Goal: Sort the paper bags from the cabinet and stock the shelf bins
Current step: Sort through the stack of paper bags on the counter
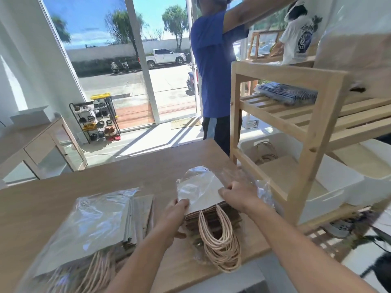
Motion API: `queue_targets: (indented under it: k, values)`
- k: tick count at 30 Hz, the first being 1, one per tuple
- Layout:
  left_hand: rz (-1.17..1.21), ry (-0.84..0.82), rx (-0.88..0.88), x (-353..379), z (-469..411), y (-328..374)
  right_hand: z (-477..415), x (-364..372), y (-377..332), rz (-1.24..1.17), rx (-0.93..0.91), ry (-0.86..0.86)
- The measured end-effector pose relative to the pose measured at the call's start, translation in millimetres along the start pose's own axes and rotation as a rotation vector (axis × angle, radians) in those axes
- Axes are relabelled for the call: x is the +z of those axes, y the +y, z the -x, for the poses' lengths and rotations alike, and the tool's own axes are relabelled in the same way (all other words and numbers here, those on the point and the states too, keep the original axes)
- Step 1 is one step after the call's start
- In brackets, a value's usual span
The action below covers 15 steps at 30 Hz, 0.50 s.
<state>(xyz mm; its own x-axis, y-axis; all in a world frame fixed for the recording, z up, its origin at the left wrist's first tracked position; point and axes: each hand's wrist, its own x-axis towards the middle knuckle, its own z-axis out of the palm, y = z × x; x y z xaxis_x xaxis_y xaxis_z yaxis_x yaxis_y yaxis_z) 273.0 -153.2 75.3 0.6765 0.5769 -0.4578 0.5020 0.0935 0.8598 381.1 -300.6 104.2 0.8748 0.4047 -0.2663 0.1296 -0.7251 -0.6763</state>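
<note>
Head cam looks down on a table (127, 172) with a stack of kraft bags (211, 218) lying flat near its front right corner. The rope handles (220, 246) flop toward the person and reach about to the front edge. Clear wrap (196, 185) is half off and bunched over the far end of the stack.

The left hand (175, 214) grips the stack's left side, fingers curled round it. The right hand (237, 194) is clenched at the right edge. It looks like a pinch on the wrap, though the top bag's edge might be caught in there too. So this reads as the unwrapping step, with nothing from this stack binned yet.

The white bin (338, 182) sits low in the shelf (317, 115) just right of the table, and a few bags lie in it already. A second pack (91, 225) lies wrapped on the left.

Stuff that could go wrong:
- The stack is close to the corner, so a hard yank on the wrap could drag the pile off or fan it out if the left hand slips.
- If the pinch has the top bag in it, that bag gets creased or pulled away with the plastic.
- Thin wrap can tear and leave scraps stuck between the bags.
- Those loops could snag the wrap, or the shelf post on the way to the bin.
- A person in blue (213, 66) stands near the shelf's far side, so a bump isn't impossible.
</note>
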Motion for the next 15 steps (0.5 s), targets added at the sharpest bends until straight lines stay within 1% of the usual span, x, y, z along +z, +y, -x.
queue_targets:
  k: [6, 8, 15]
  values:
    - [0.071, -0.002, -0.023, 8, -3, -1, -7, 1, -3, -0.071, 0.069, -0.161]
    - [0.084, 0.011, -0.022, 9, -4, 0, -11, -1, -7, -0.116, 0.127, -0.218]
    - [0.141, 0.005, -0.057, 8, -2, 2, -19, -5, -5, -0.213, 0.257, -0.349]
